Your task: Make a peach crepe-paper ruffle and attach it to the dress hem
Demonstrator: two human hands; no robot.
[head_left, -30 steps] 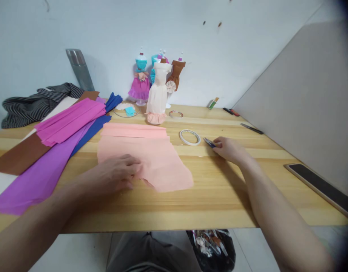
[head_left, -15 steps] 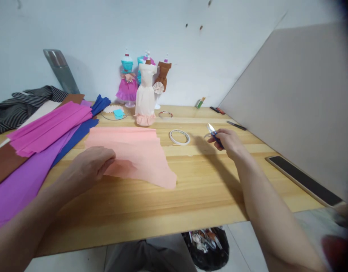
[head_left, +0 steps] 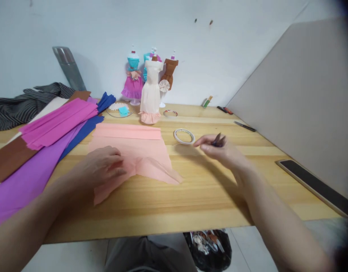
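Observation:
A sheet of salmon-pink crepe paper lies in front of me, its top edge folded over and its lower edge lifted and uneven. My left hand is over its left part, fingers loosely apart, not gripping the sheet. In my right hand are small thread snips, blades pointing up out of the fist, with the index finger and thumb stretched to the left. Those fingertips are close to the right side of a roll of white tape. Whether they touch it or a tape end, I cannot tell.
Several small dress forms in paper dresses stand at the back. Coloured crepe paper is piled at left beside a striped cloth and a leaning bottle. A phone and a craft knife lie at right. Below is a black bin bag.
My left hand has loosened from the paper, whose lower edge has dropped and spread. My right hand has turned the snips upward and reached left, near the tape roll. The view has shifted slightly.

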